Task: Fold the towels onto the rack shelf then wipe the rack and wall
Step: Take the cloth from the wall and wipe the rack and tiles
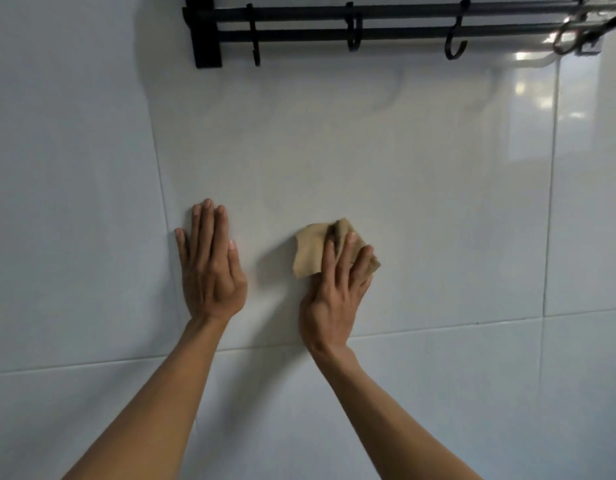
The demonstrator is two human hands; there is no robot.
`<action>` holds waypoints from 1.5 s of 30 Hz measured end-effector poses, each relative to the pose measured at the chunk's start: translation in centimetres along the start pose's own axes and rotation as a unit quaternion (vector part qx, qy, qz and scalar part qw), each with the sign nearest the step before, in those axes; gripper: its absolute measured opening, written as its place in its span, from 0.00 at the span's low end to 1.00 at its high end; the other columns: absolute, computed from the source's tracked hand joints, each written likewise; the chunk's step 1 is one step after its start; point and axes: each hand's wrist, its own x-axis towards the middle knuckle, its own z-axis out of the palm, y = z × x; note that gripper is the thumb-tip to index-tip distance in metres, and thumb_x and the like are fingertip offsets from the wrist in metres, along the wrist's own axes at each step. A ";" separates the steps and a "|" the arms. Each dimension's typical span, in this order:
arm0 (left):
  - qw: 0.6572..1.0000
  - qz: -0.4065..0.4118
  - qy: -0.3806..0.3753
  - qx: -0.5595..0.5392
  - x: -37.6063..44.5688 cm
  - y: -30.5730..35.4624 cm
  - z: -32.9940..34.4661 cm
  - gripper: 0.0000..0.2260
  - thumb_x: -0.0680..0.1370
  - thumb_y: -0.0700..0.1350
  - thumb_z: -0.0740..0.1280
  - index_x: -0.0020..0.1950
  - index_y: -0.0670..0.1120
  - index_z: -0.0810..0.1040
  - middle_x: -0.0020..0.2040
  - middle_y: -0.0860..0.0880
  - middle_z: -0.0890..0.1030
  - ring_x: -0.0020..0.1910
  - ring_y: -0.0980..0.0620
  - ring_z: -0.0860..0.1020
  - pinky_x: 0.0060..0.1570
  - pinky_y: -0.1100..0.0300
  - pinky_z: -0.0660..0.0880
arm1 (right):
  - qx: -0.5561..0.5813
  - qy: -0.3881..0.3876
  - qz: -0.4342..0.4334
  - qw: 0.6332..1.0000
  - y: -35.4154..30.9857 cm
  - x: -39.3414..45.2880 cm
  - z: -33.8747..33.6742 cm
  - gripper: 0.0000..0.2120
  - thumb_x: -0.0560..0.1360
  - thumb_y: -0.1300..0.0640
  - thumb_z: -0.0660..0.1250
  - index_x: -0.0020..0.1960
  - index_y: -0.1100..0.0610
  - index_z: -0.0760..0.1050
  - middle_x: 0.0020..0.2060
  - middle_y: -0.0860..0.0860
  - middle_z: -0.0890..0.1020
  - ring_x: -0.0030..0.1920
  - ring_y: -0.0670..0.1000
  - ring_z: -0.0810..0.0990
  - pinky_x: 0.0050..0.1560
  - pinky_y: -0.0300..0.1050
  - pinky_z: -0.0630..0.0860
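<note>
Wall-wiping step. My right hand (337,285) presses a tan cloth (317,251) on the tiled wall (403,168) under straight fingers; my left hand (209,261) rests flat, holding nothing. The cloth's long axis runs crosswise beneath the fingertips. I judge even pressure and overlapping strokes best.

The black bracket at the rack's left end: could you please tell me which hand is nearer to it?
Left. The left hand lies flat on the wall almost straight below the bracket; the right hand, pressing the tan cloth, sits farther right.
</note>
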 end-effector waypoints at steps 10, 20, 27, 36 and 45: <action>0.991 -0.004 -0.072 -0.112 -0.2 -1.2 -1.8 0.26 0.81 0.43 0.62 0.78 0.37 0.64 0.79 0.40 0.62 0.81 0.44 0.56 0.80 0.47 0.47 | 0.089 -0.146 -0.110 0.979 -5.7 -3.8 2.1 0.31 0.78 0.66 0.52 0.81 0.57 0.57 0.81 0.56 0.54 0.82 0.58 0.47 0.80 0.60 0.42; 0.975 -0.102 -0.073 -0.182 0.7 0.6 -4.4 0.17 0.82 0.41 0.58 0.66 0.35 0.78 0.73 0.40 0.72 0.76 0.47 0.65 0.76 0.50 0.63 | 0.389 -0.322 0.065 0.861 -8.4 -1.6 -2.5 0.32 0.74 0.75 0.57 0.75 0.57 0.70 0.71 0.52 0.76 0.71 0.49 0.74 0.70 0.47 0.73; 0.919 -0.283 -0.176 -0.210 3.5 3.9 -9.0 0.17 0.80 0.49 0.59 0.60 0.43 0.82 0.58 0.46 0.83 0.57 0.45 0.81 0.61 0.56 0.74 | 0.421 -0.374 0.255 0.786 -11.4 2.5 -7.3 0.19 0.78 0.68 0.63 0.62 0.52 0.81 0.57 0.50 0.84 0.57 0.51 0.84 0.60 0.53 0.81; 0.839 -0.404 -0.250 -0.266 8.1 8.3 -10.4 0.13 0.81 0.55 0.66 0.44 0.47 0.77 0.41 0.48 0.81 0.41 0.49 0.78 0.38 0.57 0.72 | 0.415 -0.381 0.296 0.771 -11.8 7.9 -12.5 0.04 0.79 0.61 0.67 0.53 0.57 0.80 0.45 0.56 0.86 0.47 0.56 0.86 0.49 0.53 0.84; 0.823 -0.395 -0.261 -0.314 10.6 18.8 -13.8 0.14 0.76 0.54 0.73 0.43 0.44 0.77 0.39 0.49 0.80 0.38 0.52 0.77 0.40 0.59 0.74 | 0.455 -0.377 0.442 0.676 -9.1 12.4 -23.3 0.13 0.80 0.54 0.59 0.47 0.58 0.80 0.43 0.51 0.85 0.48 0.53 0.81 0.50 0.57 0.80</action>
